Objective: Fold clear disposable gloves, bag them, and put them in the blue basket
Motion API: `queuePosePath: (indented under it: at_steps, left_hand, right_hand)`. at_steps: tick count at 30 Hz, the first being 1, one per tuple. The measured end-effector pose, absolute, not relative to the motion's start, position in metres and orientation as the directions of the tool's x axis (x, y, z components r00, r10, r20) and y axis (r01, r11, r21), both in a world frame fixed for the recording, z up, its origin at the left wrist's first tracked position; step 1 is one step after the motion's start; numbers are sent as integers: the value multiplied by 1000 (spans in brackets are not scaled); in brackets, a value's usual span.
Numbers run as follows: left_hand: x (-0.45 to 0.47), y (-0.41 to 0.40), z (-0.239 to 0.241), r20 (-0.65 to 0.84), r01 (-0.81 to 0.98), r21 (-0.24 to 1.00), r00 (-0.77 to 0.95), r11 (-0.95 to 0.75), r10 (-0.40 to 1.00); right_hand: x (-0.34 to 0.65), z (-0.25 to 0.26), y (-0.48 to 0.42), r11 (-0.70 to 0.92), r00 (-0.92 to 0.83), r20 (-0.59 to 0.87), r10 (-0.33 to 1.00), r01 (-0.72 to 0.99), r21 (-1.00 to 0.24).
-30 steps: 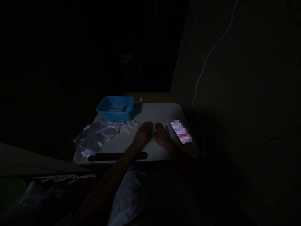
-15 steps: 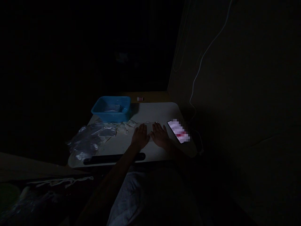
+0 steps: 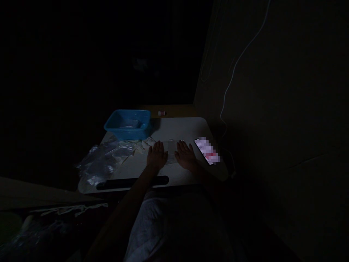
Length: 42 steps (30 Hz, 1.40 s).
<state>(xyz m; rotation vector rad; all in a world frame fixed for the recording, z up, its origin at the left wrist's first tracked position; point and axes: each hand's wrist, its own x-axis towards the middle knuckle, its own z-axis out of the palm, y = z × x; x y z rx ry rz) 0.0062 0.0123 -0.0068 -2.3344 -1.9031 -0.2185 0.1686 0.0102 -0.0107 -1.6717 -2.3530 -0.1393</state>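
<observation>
The scene is very dark. My left hand [image 3: 156, 155] and my right hand [image 3: 185, 155] lie flat, palms down, fingers stretched, on a small white lap table [image 3: 180, 129]. Between and under them lies a thin clear plastic piece [image 3: 171, 154], faint in the dim light. Neither hand grips anything. A lit phone [image 3: 207, 151] lies just right of my right hand. Left of my left hand are small white packets [image 3: 141, 146] and a heap of crumpled clear plastic bags [image 3: 102, 163].
A blue plastic tub [image 3: 128, 124] stands at the table's far left. A small capped bottle [image 3: 161, 113] sits beyond the table. A white cable [image 3: 231, 78] hangs down the wall on the right. A dark slot [image 3: 132, 181] runs along the near edge.
My hands have drawn apart, the left sliding to the left over the plastic piece while the right stays near the phone. The camera shifted slightly.
</observation>
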Motion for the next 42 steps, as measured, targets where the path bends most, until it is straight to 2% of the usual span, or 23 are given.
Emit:
queuePosePath:
  at_steps: [13,42]
  left_hand:
    - [7,11,-4,158,979,0,202,-204,967]
    - [7,10,-4,177,977,9,207,-212,962]
  right_hand:
    - [168,-6,9,320,-299,220,929,945,-67]
    - [169,-11,10,336,-305,289,907,940,-63]
